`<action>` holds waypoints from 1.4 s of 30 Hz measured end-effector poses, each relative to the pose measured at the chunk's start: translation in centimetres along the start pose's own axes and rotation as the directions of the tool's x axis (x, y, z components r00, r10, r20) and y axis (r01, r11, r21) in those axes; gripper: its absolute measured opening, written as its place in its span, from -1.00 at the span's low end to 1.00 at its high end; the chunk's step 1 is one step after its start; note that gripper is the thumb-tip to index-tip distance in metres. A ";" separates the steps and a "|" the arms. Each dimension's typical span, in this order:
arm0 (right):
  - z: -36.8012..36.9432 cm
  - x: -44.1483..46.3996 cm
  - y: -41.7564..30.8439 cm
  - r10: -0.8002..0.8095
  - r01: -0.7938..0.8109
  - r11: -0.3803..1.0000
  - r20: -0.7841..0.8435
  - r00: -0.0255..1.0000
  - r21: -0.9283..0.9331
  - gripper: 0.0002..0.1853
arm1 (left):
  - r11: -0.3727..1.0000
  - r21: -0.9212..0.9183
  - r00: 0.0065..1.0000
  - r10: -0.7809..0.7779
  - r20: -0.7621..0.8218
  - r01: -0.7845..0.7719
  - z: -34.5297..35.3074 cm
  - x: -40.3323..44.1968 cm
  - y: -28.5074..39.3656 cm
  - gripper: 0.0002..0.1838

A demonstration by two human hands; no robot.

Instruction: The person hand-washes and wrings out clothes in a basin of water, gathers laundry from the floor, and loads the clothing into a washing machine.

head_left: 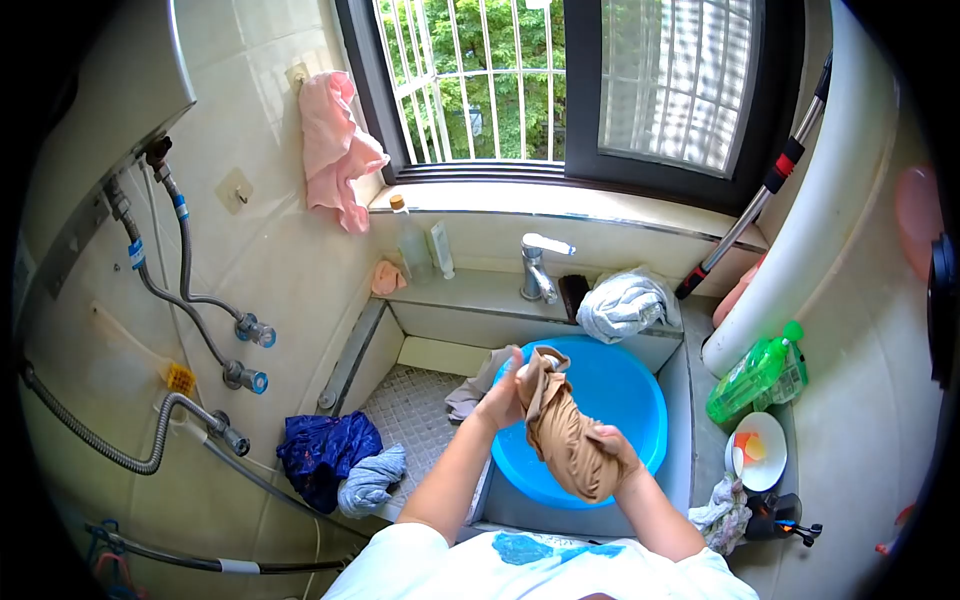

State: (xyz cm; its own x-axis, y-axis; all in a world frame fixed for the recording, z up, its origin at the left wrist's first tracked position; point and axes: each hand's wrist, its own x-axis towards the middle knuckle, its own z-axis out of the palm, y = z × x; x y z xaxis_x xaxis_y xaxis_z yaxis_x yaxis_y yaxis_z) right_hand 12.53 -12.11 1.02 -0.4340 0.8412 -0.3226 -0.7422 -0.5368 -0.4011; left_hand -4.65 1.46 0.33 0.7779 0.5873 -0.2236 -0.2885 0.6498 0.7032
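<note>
A bunched brown cloth (568, 438), its kind not clear from its folds, hangs over the blue basin (648, 405). My left hand (503, 397) grips its upper end, where a small whitish bit shows that I cannot make out. Around the lower right side of the cloth, my right hand (616, 452) is closed, with some fingers hidden behind the fabric. The basin stands in the tiled sink, below the chrome faucet (538, 268). Just left of the basin, a grey cloth (477, 388) lies partly behind my left hand.
A folded light cloth (627, 305) and dark brush-like item (573, 296) rest on the back ledge. Green bottles (752, 380) and a white bowl (757, 450) occupy the right ledge. A blue bag (328, 455) and blue-grey cloth (371, 480) lie left. Hoses (180, 290) run along the wall.
</note>
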 end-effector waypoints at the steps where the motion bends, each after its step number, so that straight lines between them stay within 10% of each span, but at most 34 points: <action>1: 1.7 -0.1 -0.2 -0.107 0.105 0.994 0.198 0.974 0.022 -0.49 | 0.979 -0.184 0.988 0.110 0.109 -0.088 -0.5 0.1 -0.3 -0.28; 3: 1.2 0.6 0.2 -0.205 0.198 0.978 0.383 0.901 0.059 -0.46 | 0.914 -0.374 0.952 0.240 0.191 -0.155 -1.2 0.4 -1.1 -0.24; 8: -2.2 2.0 2.1 0.000 -0.270 0.736 0.398 0.917 0.621 -0.26 | 0.800 -0.559 0.864 0.424 0.270 -0.218 3.0 1.4 -1.4 -0.27; 13: 5.8 0.1 0.7 -0.123 -0.284 0.853 0.698 0.705 0.438 -0.29 | 0.687 -0.662 0.603 0.675 0.426 -0.301 4.5 0.0 0.7 -0.51; 17: 5.6 -0.6 0.0 -0.060 -0.381 0.754 0.634 0.771 0.535 -0.26 | 0.815 -0.420 0.568 0.580 0.585 -0.400 5.4 -1.5 2.5 -0.48; 23: 5.7 -1.7 -0.2 -0.058 -0.211 0.887 0.551 0.832 0.412 -0.15 | 0.840 -0.328 0.646 0.542 0.538 -0.432 6.4 -2.9 2.7 -0.71; 29: 2.6 -1.7 0.7 -0.140 0.099 0.962 0.147 0.979 0.256 -0.06 | 0.966 -0.032 0.955 0.259 0.145 -0.258 7.1 -3.0 2.5 -0.84; 32: 5.2 -2.4 -0.1 -0.118 0.133 0.986 0.143 0.983 -0.102 -0.39 | 0.968 0.068 0.967 0.234 0.097 -0.241 7.5 -2.2 2.6 -0.78; 42: 3.7 0.9 1.3 -0.234 0.162 0.771 -0.036 0.972 -0.615 -0.49 | 0.808 0.545 0.969 0.245 0.034 -0.224 6.2 0.6 1.3 -0.82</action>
State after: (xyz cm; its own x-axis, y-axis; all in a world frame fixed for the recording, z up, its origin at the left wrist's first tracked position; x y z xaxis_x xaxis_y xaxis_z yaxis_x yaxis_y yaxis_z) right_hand 9.27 -11.83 3.34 -0.2298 0.9403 -0.2510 -0.3288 -0.3177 -0.8893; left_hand -1.12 -0.31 5.33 0.7020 0.7119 -0.0215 -0.1030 0.1312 0.9860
